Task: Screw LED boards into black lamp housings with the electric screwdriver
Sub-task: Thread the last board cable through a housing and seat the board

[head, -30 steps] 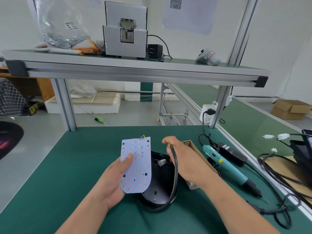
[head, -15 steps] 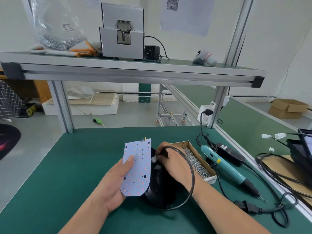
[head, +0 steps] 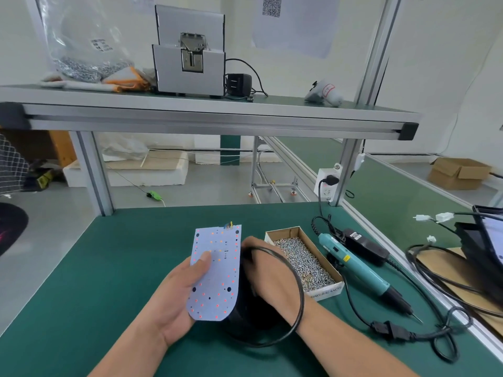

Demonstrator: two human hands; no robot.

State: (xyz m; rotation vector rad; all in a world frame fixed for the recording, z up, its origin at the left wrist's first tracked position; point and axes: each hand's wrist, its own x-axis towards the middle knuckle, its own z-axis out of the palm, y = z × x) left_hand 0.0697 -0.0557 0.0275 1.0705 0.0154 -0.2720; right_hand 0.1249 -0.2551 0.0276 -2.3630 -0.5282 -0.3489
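My left hand (head: 177,300) holds a white LED board (head: 215,270) upright, thumb on its face, short wires at its top edge. Behind the board sits a black lamp housing (head: 245,317) on the green bench, mostly hidden. My right hand (head: 269,278) reaches into the housing with fingers curled; what they hold is hidden by the board. A black cable (head: 299,295) loops over my right wrist. The teal electric screwdriver (head: 359,268) lies on the bench to the right, untouched. A cardboard box of screws (head: 302,259) stands between my right hand and the screwdriver.
A black power adapter (head: 364,246) and tangled cables (head: 435,330) lie right of the screwdriver. A socket (head: 326,183) is fixed to the frame post. The upper shelf (head: 206,115) carries a grey screw feeder (head: 190,66) and a bag of screws (head: 81,66).
My right hand moved left and down into the housing behind the board, uncovering the box of screws. The cable loop slid down over my wrist. The left hand keeps the board steady.
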